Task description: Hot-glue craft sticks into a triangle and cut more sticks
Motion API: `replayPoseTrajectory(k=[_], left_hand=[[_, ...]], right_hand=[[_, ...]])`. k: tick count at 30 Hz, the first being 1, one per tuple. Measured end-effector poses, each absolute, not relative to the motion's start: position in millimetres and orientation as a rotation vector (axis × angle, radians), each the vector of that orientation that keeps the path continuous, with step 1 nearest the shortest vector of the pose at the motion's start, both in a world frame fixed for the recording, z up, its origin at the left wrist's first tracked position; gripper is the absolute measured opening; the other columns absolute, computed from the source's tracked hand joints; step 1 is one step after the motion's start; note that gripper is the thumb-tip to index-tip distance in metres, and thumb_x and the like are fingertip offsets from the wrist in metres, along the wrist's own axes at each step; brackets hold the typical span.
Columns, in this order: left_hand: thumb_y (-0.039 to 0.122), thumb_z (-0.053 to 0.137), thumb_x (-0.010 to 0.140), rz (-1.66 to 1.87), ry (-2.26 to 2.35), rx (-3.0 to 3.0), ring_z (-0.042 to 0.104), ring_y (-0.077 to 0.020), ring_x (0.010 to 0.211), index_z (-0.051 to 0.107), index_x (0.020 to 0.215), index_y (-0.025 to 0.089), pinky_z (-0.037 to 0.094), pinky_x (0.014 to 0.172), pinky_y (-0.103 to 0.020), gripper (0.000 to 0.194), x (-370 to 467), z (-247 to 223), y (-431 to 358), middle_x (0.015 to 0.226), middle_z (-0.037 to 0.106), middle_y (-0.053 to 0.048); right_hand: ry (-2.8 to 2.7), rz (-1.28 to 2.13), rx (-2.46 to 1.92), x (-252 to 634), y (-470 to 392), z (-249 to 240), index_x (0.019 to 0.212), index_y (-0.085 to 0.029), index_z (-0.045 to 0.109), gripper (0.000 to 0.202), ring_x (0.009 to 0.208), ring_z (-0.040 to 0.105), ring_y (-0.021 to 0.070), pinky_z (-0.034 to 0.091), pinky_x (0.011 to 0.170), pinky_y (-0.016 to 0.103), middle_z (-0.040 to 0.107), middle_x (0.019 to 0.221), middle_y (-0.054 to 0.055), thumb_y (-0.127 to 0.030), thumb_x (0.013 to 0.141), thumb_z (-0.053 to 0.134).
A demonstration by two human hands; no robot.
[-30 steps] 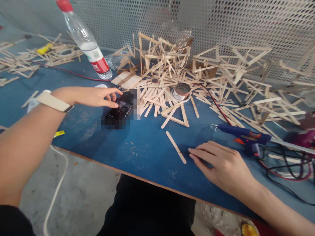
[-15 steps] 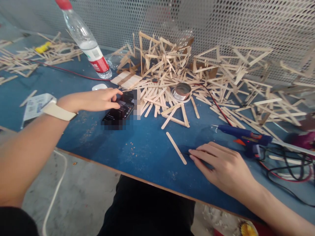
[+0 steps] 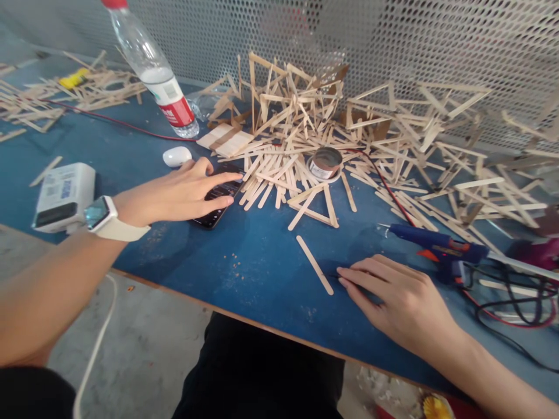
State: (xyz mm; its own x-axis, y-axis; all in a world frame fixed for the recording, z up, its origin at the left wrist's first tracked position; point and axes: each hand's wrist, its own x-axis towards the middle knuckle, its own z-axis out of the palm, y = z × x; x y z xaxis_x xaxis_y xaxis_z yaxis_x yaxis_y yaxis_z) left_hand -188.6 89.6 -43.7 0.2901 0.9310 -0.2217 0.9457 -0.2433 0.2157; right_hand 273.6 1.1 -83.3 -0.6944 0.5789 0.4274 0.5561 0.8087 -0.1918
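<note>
My left hand (image 3: 183,191), wearing a smartwatch (image 3: 99,214) on a pale strap, reaches over a black phone (image 3: 210,219) lying on the table. Its index finger and thumb are stretched out across the screen. On the right, my right hand (image 3: 395,291) rests on the blue table (image 3: 262,256), thumb and fingertips pinched together. A thin dark tip pokes out from them, too small to name. Just left of those fingertips lies a single wooden craft stick (image 3: 314,265), flat and apart from the hand.
A heap of craft sticks (image 3: 279,174) spreads along the back, with an open tin (image 3: 325,163) among them. A blue glue gun (image 3: 441,243) with tangled cables lies right. A water bottle (image 3: 159,87), earbud case (image 3: 177,156) and white box (image 3: 65,195) stand left.
My left hand has slid right and slightly nearer over the phone, its index finger now stretched further out. The watch face has turned into view. My right hand stays in place.
</note>
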Motion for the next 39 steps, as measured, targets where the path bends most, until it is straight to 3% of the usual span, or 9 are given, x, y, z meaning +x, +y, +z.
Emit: replayPoseTrajectory(k=[5, 7, 10, 13, 19, 28, 32, 39], left_hand=[[0.087, 0.043, 0.11, -0.115, 1.703, 2.215, 0.069, -0.0428, 0.129, 0.028, 0.198, 0.045, 0.05, 0.13, -0.063, 0.099, -198, -40, 93, 0.144, 0.062, -0.015], [0.083, 0.047, 0.109, 0.0, 1.74, 2.167, 0.07, -0.0418, 0.133, 0.033, 0.197, 0.039, 0.053, 0.126, -0.058, 0.099, -200, -42, 98, 0.15, 0.065, -0.016], [0.074, 0.052, 0.109, 0.152, 1.814, 2.085, 0.073, -0.0353, 0.121, 0.04, 0.19, 0.024, 0.057, 0.116, -0.05, 0.096, -200, -48, 106, 0.144, 0.071, -0.017], [0.07, 0.053, 0.109, 0.169, 1.837, 2.074, 0.073, -0.032, 0.117, 0.041, 0.186, 0.016, 0.056, 0.109, -0.047, 0.094, -197, -53, 114, 0.142, 0.07, -0.018], [0.072, 0.062, 0.105, 0.13, 1.86, 2.146, 0.068, -0.03, 0.112, 0.044, 0.184, 0.018, 0.053, 0.11, -0.045, 0.098, -190, -56, 116, 0.137, 0.069, -0.016], [0.073, 0.064, 0.105, 0.123, 1.857, 2.144, 0.068, -0.0325, 0.112, 0.041, 0.187, 0.015, 0.053, 0.11, -0.048, 0.104, -188, -54, 116, 0.139, 0.07, -0.019], [0.069, 0.055, 0.11, 0.162, 1.844, 2.082, 0.069, -0.0302, 0.111, 0.04, 0.188, 0.015, 0.052, 0.105, -0.044, 0.096, -193, -54, 119, 0.138, 0.072, -0.017], [0.052, 0.063, 0.112, 0.253, 1.87, 2.013, 0.068, -0.0241, 0.103, 0.053, 0.182, 0.017, 0.049, 0.097, -0.037, 0.079, -195, -59, 123, 0.127, 0.076, -0.01]], right_hand=[[-2.523, 0.052, -0.851, 275, 1, -83, 0.111, -0.02, 0.087, 0.024, 0.083, 0.089, 0.021, 0.073, 0.076, 0.036, 0.092, 0.102, 0.005, -0.014, 0.121, 0.065], [-2.521, 0.044, -0.848, 275, 1, -84, 0.111, -0.02, 0.087, 0.025, 0.083, 0.089, 0.0212, 0.073, 0.077, 0.036, 0.092, 0.102, 0.005, -0.014, 0.121, 0.065], [-2.518, 0.045, -0.84, 275, 1, -84, 0.111, -0.019, 0.087, 0.025, 0.083, 0.089, 0.0215, 0.072, 0.074, 0.036, 0.092, 0.101, 0.006, -0.014, 0.121, 0.065], [-2.518, 0.049, -0.844, 275, 1, -84, 0.111, -0.018, 0.088, 0.025, 0.083, 0.089, 0.0217, 0.072, 0.073, 0.036, 0.092, 0.101, 0.006, -0.013, 0.121, 0.065], [-2.514, 0.062, -0.832, 274, 1, -83, 0.111, -0.017, 0.087, 0.023, 0.082, 0.088, 0.0219, 0.072, 0.073, 0.038, 0.091, 0.101, 0.006, -0.012, 0.12, 0.066], [-2.523, 0.055, -0.82, 274, 1, -82, 0.111, -0.017, 0.086, 0.023, 0.082, 0.088, 0.0223, 0.072, 0.073, 0.039, 0.092, 0.102, 0.006, -0.012, 0.121, 0.066], [-2.515, 0.052, -0.825, 273, 0, -83, 0.111, -0.017, 0.087, 0.024, 0.082, 0.088, 0.0217, 0.071, 0.074, 0.038, 0.091, 0.102, 0.006, -0.012, 0.121, 0.066], [-2.518, 0.059, -0.832, 274, 0, -85, 0.112, -0.016, 0.088, 0.023, 0.083, 0.087, 0.0213, 0.07, 0.076, 0.038, 0.091, 0.102, 0.005, -0.011, 0.12, 0.068]])
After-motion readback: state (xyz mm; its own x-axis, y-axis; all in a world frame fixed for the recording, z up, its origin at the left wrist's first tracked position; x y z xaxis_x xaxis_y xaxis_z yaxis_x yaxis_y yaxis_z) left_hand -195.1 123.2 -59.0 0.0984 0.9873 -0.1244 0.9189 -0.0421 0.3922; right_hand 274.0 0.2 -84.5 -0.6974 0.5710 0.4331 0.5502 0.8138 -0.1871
